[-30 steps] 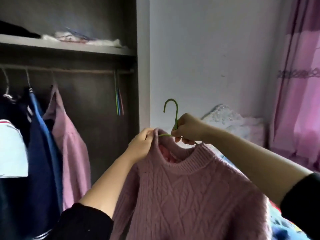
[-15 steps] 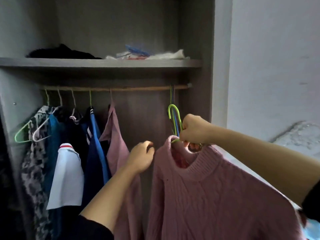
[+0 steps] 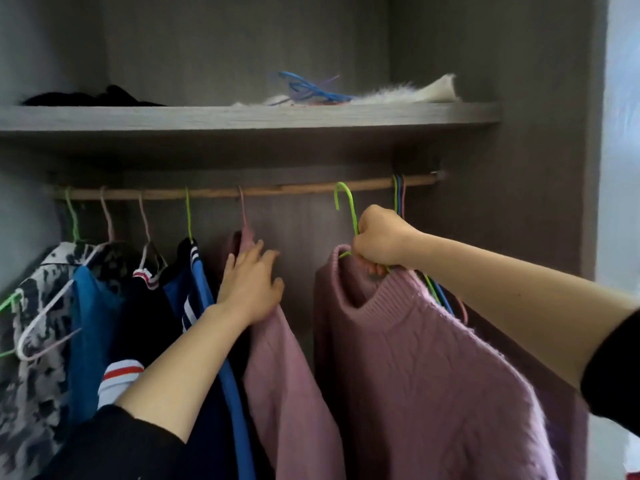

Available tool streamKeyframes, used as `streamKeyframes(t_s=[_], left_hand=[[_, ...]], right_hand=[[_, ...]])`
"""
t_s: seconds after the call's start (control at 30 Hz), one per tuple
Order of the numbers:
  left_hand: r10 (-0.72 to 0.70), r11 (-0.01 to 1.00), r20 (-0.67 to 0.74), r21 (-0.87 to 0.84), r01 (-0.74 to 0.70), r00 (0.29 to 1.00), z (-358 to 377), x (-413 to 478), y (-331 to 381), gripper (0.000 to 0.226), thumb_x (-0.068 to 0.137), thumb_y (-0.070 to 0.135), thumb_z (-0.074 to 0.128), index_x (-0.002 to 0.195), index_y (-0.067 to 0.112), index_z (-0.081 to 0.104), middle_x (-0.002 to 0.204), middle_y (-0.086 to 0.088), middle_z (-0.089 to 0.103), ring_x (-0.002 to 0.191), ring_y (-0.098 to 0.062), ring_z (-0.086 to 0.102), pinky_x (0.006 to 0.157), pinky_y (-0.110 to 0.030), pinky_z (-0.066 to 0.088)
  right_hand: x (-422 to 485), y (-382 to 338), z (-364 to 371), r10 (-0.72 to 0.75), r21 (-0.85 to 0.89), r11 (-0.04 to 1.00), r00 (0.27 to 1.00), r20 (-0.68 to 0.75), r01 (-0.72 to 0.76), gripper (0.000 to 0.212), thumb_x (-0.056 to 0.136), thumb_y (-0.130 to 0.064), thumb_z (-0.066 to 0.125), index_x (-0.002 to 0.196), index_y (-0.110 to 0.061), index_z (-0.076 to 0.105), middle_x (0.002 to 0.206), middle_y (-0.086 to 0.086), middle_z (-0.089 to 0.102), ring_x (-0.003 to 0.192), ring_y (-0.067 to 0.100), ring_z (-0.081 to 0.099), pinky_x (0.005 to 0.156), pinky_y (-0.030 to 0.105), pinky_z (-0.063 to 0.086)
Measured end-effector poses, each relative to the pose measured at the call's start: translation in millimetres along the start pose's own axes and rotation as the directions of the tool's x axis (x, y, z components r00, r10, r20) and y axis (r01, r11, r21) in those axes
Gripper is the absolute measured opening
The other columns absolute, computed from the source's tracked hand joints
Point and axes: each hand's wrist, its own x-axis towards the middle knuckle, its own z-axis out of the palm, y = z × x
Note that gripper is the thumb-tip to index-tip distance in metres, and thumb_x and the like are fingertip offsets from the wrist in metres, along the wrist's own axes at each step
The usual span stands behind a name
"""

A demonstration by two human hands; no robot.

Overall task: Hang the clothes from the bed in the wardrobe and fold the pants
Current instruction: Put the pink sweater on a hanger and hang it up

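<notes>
- The right hand is gripping the green hanger at its neck, with the fingers curled round the wire.
- The pink knitted sweater is hanging from that hanger, directly below the fist, its collar touching the fingers.
- The hook is reaching up to the wooden rail; whether it is resting there, I cannot tell.
- The left hand is lying open, fingers spread, against the pink garment hanging just left of the sweater.
</notes>
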Motion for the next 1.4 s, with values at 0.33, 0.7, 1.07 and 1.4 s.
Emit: streamKeyframes(t_s=[0.33,0.7,1.07,1.4], left_hand=[[0.025,0.999,-0.105,0.033,-0.021,0.994,-17,112,-57,0.085,0.085,0.039,0.062,0.151,0.031,0.009,0.157,-0.014,0.001,0.145,-0.033,0.001,0.114,-0.047,0.019],[0.112,0.992,-0.23,0.074,-0.098,0.967,-3,148,-89,0.09,0.08,0.03,0.069,0.15,0.028,0.013,0.154,-0.005,0.018,0.144,-0.026,0.008,0.119,-0.038,0.009],[0.053,0.998,-0.233,-0.027,-0.061,0.971,-5,150,-81,0.088,0.074,0.024,0.071,0.148,0.022,0.024,0.148,-0.01,0.026,0.142,-0.03,0.014,0.118,-0.037,0.012],[0.123,0.989,-0.263,-0.051,-0.141,0.957,10,166,-7,0.066,0.088,0.036,0.053,0.147,0.024,0.027,0.148,-0.013,0.027,0.14,-0.029,0.017,0.117,-0.041,0.001]], right_hand=[[117,-32,54,0.021,0.07,0.998,0.984,-0.175,-0.009,0.015,0.081,-0.007,0.051,0.087,0.001,0.061,0.098,0.025,0.067,0.094,0.039,0.066,0.082,0.044,0.056],[180,-56,105,0.002,0.096,0.995,0.989,-0.145,0.012,0.02,0.085,-0.006,0.052,0.1,0.005,0.061,0.103,0.025,0.065,0.098,0.038,0.064,0.082,0.036,0.054],[179,-40,128,-0.084,0.093,0.992,0.996,0.009,0.083,0.017,0.089,-0.022,0.057,0.087,-0.006,0.061,0.092,0.018,0.067,0.084,0.035,0.068,0.077,0.039,0.058],[139,17,49,-0.134,-0.455,0.89,0.969,-0.209,0.025,0.024,0.088,-0.026,0.054,0.105,-0.012,0.064,0.114,0.017,0.063,0.107,0.037,0.06,0.084,0.037,0.048]])
